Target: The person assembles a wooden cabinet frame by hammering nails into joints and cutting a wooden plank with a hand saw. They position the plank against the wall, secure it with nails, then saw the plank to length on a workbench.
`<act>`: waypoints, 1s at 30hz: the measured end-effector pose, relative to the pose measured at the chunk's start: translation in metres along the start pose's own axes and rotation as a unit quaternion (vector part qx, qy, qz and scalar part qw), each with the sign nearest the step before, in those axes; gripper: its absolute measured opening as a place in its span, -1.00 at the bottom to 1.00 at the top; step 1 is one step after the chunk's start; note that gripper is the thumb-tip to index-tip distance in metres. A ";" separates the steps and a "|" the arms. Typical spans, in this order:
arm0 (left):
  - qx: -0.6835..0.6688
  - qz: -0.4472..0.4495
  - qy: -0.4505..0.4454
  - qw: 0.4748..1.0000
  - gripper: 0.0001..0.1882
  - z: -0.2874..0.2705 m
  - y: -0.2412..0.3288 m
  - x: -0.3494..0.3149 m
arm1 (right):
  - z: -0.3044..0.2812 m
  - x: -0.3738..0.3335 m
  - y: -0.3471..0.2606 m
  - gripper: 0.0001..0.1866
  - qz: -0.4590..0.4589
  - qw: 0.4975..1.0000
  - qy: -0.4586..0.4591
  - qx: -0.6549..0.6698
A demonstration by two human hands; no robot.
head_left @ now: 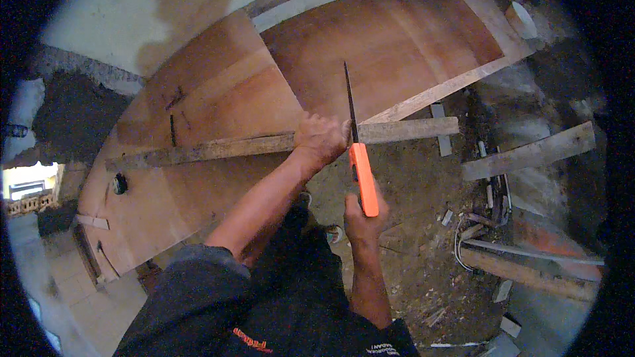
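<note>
My right hand [370, 223] grips the bright orange handle of a handsaw [365, 182]. Its narrow dark blade points away from me and crosses the long wooden batten [405, 130] just right of my left hand. My left hand [323, 139] is closed over the batten, close beside the blade. On the left the batten lies across a reddish-brown plywood sheet [218, 102]; its right end juts out past the sheet, over the floor. I cannot tell how deep the blade sits in the wood.
Behind lies a wood-framed panel [383, 53]. A small round dark object [119, 184] and dark slender tools [173, 129] rest on the plywood. A loose board [529, 152] is at right, above a dirt floor [410, 251] with scraps, a thick timber [529, 272] and white cable.
</note>
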State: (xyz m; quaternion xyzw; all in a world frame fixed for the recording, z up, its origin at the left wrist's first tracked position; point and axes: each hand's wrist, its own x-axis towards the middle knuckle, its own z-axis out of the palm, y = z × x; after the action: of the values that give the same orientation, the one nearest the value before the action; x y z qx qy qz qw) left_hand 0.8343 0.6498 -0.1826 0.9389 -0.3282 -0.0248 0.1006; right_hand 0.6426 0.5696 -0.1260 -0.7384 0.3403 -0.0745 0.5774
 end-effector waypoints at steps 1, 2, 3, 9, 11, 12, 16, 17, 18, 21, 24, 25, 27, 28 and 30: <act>-0.008 0.015 -0.003 1.000 -0.58 0.001 0.000 0.000 | 0.001 0.001 0.000 -0.50 -0.022 1.000 0.013 0.009; 0.001 0.020 0.019 1.000 -0.59 0.000 -0.001 0.003 | -0.001 -0.002 -0.001 -0.56 -0.045 0.998 0.026 0.017; 0.003 0.023 0.025 0.999 -0.59 -0.001 0.000 0.003 | -0.005 -0.008 -0.003 -0.62 -0.083 0.996 0.037 0.017; 0.000 -0.053 -0.055 0.997 -0.44 -0.012 0.005 0.004 | -0.051 -0.074 -0.016 -0.56 0.047 0.996 -0.018 -0.078; 0.004 -0.041 -0.075 0.996 -0.43 -0.012 0.005 0.004 | -0.046 -0.071 -0.014 -0.57 0.038 0.996 -0.015 -0.085; 0.003 -0.028 -0.082 0.996 -0.42 -0.012 0.004 0.005 | -0.038 -0.061 -0.011 -0.58 0.007 0.995 -0.005 -0.098; -0.029 -0.049 -0.109 0.992 -0.39 -0.013 0.005 0.008 | -0.008 -0.027 -0.005 -0.54 0.003 1.000 0.007 -0.007; -0.029 -0.053 -0.104 0.993 -0.39 -0.016 0.006 0.009 | -0.007 -0.026 -0.007 -0.53 -0.023 1.000 0.017 0.007; -0.031 -0.060 -0.099 0.993 -0.38 -0.018 0.009 0.009 | -0.010 -0.035 -0.011 -0.52 -0.060 0.998 0.007 0.028; -0.019 -0.104 -0.110 0.988 -0.36 -0.026 0.014 0.009 | -0.040 -0.089 -0.029 -0.46 -0.053 0.996 0.023 -0.060; -0.022 -0.089 -0.099 0.991 -0.36 -0.026 0.013 0.006 | -0.061 -0.133 -0.039 -0.41 0.094 0.989 -0.015 -0.114; -0.030 -0.088 -0.094 0.991 -0.37 -0.024 0.012 0.006 | -0.058 -0.134 -0.037 -0.43 0.029 0.995 -0.013 -0.098; -0.027 -0.068 -0.062 0.995 -0.41 -0.018 0.007 0.006 | -0.042 -0.115 -0.026 -0.45 -0.021 0.995 0.002 -0.097; -0.019 -0.054 -0.040 0.998 -0.44 -0.015 0.006 0.007 | -0.026 -0.094 -0.017 -0.45 -0.055 0.995 0.012 -0.080; -0.004 -0.027 -0.041 0.999 -0.48 -0.013 0.004 0.006 | -0.002 -0.053 -0.001 -0.45 -0.062 0.997 0.020 -0.037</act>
State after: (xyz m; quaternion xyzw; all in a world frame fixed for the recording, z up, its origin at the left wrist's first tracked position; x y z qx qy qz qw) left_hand 0.8381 0.6454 -0.1694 0.9453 -0.3064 -0.0672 0.0898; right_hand 0.6016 0.5993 -0.1094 -0.7775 0.3078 -0.1119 0.5368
